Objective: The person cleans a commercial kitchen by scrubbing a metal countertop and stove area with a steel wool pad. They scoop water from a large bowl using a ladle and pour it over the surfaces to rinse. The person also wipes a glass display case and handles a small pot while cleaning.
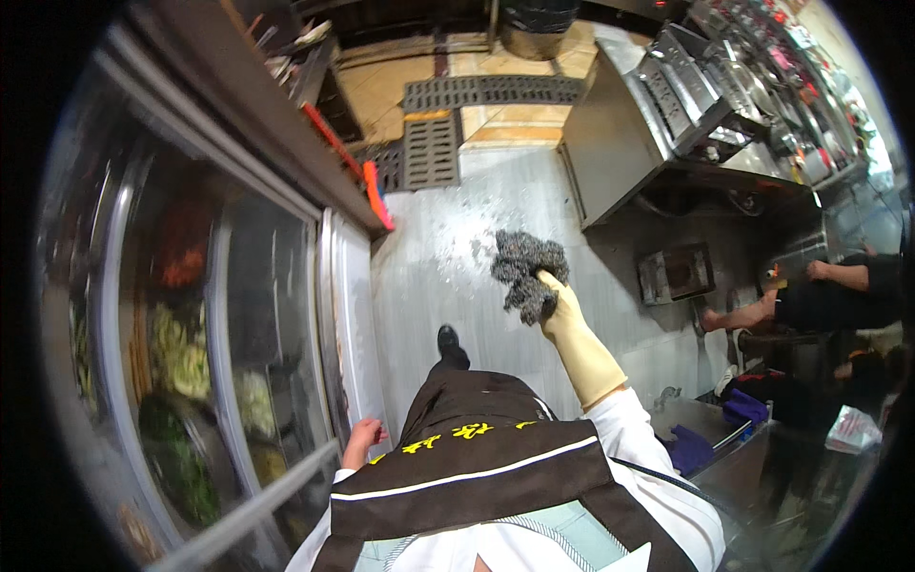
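My right hand (561, 304) wears a long cream rubber glove and grips a bundle of grey metal scouring wool (529, 257). The clump hangs out ahead of me above the wet grey floor (465, 264), and part of it droops below my fingers. Low at my left side is my bare left hand (366, 436), its fingers loosely curled. I see nothing held in it, but the palm is turned from view. It is near the frame of a glass-doored cabinet (236, 357), behind whose panes are leafy vegetables (179, 350).
A steel counter (615, 136) with metal pans stands ahead right. Dark drain grates (431, 146) cross the floor ahead. A bin (532, 32) stands at the back. Another person (822, 293) is at the right. Purple cloths (690, 450) lie on a steel surface near my right elbow.
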Motion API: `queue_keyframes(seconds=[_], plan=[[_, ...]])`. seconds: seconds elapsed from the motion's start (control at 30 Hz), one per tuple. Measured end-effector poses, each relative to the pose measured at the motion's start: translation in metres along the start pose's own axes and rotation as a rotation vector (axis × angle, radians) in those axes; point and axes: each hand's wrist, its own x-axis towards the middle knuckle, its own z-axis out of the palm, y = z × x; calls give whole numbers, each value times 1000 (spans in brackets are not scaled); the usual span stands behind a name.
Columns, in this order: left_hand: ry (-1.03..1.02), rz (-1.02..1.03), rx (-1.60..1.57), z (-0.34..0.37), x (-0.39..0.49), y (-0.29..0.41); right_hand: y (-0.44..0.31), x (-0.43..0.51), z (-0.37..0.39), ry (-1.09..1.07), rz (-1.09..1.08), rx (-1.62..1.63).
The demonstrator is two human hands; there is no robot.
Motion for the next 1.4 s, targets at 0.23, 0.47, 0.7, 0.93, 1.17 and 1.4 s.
queue_keyframes(seconds=[0.23, 0.47, 0.7, 0.93, 1.17, 1.4], plan=[[204, 570, 535, 35, 83, 281, -64, 52, 38, -36, -338, -98], [-176, 1374, 693, 274, -28, 565, -113, 138, 92, -26, -504, -329], [-206, 1310, 975, 381, -15, 699, -190, 222, 135, -96, -309, -297], [-306, 1336, 1114, 442, 32, 772, -232, 316, 100, 139, -230, 5], [-436, 1404, 1380, 482, 62, 805, -242, 356, 55, 390, -291, 12], [-678, 1433, 1540, 479, 77, 868, -238, 373, 72, 565, -378, 74]])
